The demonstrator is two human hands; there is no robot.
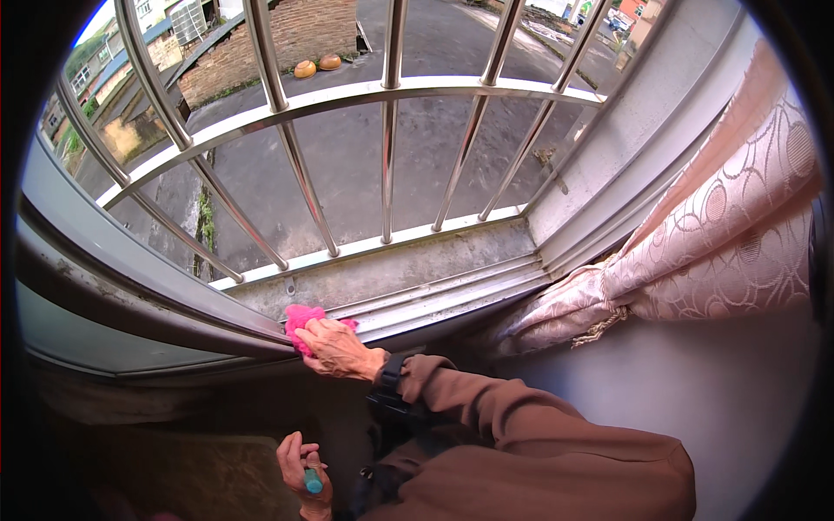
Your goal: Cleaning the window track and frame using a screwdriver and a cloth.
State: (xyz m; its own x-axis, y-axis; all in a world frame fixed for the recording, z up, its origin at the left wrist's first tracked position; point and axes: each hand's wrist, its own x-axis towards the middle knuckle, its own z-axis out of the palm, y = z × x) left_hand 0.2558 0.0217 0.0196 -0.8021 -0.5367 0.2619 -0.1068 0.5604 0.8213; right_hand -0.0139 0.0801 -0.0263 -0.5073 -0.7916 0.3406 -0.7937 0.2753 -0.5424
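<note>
My right hand (339, 349) is closed on a bright pink cloth (303, 323), its fingers bunching the fabric. The cloth presses on the window track (434, 304), right where the sliding window frame (156, 291) ends. Lower down, my left hand (302, 473) is held near my body, away from the sill. Out of its curled fingers pokes the rounded teal end of a handle (313, 480); the rest of that tool is hidden. Brown sleeves and a dark wristband (391, 373) show on my right arm.
Metal security bars (388, 165) stand beyond the dirty sill (400, 259). A gathered pink patterned curtain (712, 226) hangs at the right beside the window jamb (608, 148). Outside lie a grey paved yard (347, 165) and a brick wall (261, 56).
</note>
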